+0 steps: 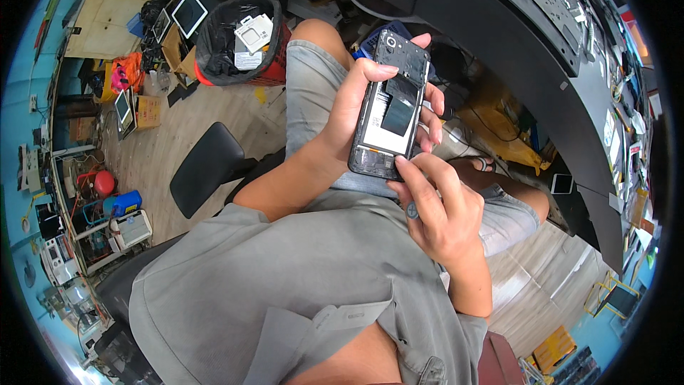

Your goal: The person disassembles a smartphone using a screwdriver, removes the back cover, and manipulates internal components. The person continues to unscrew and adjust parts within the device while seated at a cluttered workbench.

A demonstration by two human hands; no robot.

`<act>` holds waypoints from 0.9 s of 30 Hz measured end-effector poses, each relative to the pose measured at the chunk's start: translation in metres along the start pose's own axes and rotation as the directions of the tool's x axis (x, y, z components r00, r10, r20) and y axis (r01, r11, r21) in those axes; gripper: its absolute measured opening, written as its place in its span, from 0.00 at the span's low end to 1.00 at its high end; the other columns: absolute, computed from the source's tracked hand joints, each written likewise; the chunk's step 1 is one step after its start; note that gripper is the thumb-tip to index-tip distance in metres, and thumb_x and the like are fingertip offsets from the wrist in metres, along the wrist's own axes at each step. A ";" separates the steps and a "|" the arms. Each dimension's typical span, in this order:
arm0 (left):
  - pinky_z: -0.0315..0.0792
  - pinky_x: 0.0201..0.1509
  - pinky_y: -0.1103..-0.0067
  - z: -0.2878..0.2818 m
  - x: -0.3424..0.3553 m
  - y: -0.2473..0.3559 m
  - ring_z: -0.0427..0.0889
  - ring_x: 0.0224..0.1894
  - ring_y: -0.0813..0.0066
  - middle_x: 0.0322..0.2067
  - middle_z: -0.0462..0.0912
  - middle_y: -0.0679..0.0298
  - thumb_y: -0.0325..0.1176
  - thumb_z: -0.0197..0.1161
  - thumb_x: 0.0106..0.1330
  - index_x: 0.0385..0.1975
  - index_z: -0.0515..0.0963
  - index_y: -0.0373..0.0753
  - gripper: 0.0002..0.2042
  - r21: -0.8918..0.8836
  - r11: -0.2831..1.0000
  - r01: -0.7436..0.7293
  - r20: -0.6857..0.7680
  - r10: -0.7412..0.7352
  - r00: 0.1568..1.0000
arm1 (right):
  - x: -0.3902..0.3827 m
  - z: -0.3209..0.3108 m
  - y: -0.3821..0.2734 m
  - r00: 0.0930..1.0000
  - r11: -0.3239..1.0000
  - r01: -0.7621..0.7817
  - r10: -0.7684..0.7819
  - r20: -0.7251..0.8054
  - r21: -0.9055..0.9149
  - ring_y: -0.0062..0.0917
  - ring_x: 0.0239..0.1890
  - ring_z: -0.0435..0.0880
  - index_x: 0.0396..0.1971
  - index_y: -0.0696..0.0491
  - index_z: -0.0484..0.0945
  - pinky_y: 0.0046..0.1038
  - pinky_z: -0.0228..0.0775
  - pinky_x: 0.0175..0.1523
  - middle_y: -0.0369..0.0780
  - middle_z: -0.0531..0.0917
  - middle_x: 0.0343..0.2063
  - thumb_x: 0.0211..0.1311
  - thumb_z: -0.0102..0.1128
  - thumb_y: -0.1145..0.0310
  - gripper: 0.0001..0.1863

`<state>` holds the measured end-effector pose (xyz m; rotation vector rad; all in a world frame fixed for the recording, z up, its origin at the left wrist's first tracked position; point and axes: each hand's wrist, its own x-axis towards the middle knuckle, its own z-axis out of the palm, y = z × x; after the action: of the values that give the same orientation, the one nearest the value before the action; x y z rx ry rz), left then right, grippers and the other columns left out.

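Note:
My left hand (pixel 348 100) grips a black smartphone (pixel 365 151) above my lap, thumb across its upper part and fingertips round the far edge. The phone is tilted with its back toward me and its back cover off. Its camera is at the upper end, and a white-and-dark battery (pixel 393 117) shows in the middle. My right hand (pixel 447 217) is closed at the phone's lower right corner, with thumb and forefinger pinched together there. A small tool with a round grey end (pixel 412 209) pokes out between its fingers; the tool's tip is hidden.
A red bin (pixel 278 64) with a black liner and white boxes stands ahead on the left. A dark curved desk (pixel 527 57) carrying tools and parts runs along the far right. A black chair part (pixel 206 167) is at my left, beyond it shelves with equipment.

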<state>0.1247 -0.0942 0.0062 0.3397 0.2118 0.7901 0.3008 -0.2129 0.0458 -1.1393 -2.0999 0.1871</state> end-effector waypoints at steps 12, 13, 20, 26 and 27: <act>0.87 0.43 0.55 -0.013 0.001 -0.005 0.89 0.39 0.40 0.54 0.81 0.39 0.51 0.52 0.80 0.92 0.47 0.56 0.42 -0.005 0.999 0.035 -0.020 -0.035 0.999 | -0.005 -0.002 0.003 0.999 0.998 -0.051 0.051 0.010 -0.021 0.31 0.35 0.93 0.57 0.58 0.89 0.31 0.83 0.33 0.44 0.89 0.49 0.60 0.83 0.73 0.24; 0.87 0.43 0.55 -0.012 0.001 -0.004 0.89 0.39 0.39 0.54 0.81 0.39 0.51 0.52 0.80 0.92 0.46 0.57 0.42 0.028 0.999 0.028 -0.026 -0.027 0.999 | -0.006 -0.003 0.005 0.998 0.998 -0.068 0.068 0.008 -0.006 0.32 0.35 0.92 0.57 0.58 0.89 0.32 0.83 0.33 0.44 0.89 0.50 0.60 0.83 0.73 0.24; 0.88 0.57 0.55 -0.011 -0.005 -0.005 0.90 0.53 0.44 0.56 0.82 0.48 0.40 0.60 0.72 0.77 0.66 0.46 0.32 -0.048 0.999 -0.015 0.105 0.020 0.994 | -0.015 -0.003 0.016 0.983 0.984 -0.175 0.177 -0.053 0.035 0.32 0.36 0.91 0.58 0.55 0.89 0.33 0.84 0.34 0.44 0.88 0.50 0.60 0.83 0.76 0.25; 0.88 0.50 0.65 -0.003 -0.008 -0.014 0.90 0.44 0.68 0.51 0.80 0.62 0.29 0.69 0.79 0.88 0.52 0.46 0.42 0.301 0.950 -0.088 -0.152 0.139 0.979 | -0.019 0.001 0.018 0.975 0.971 -0.212 0.218 -0.045 0.114 0.33 0.41 0.95 0.58 0.58 0.88 0.32 0.85 0.37 0.46 0.91 0.53 0.57 0.81 0.81 0.26; 0.86 0.47 0.70 -0.001 -0.007 -0.018 0.87 0.40 0.73 0.49 0.79 0.64 0.28 0.71 0.79 0.92 0.39 0.48 0.52 0.375 0.918 -0.126 -0.169 0.201 0.965 | -0.019 0.003 0.017 0.966 0.953 -0.243 0.255 -0.045 0.182 0.33 0.40 0.96 0.57 0.60 0.89 0.31 0.86 0.38 0.48 0.93 0.54 0.57 0.78 0.82 0.25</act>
<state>0.1311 -0.1104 -0.0009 0.6322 0.5328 0.9544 0.3173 -0.2167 0.0261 -1.2816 -1.8365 0.4377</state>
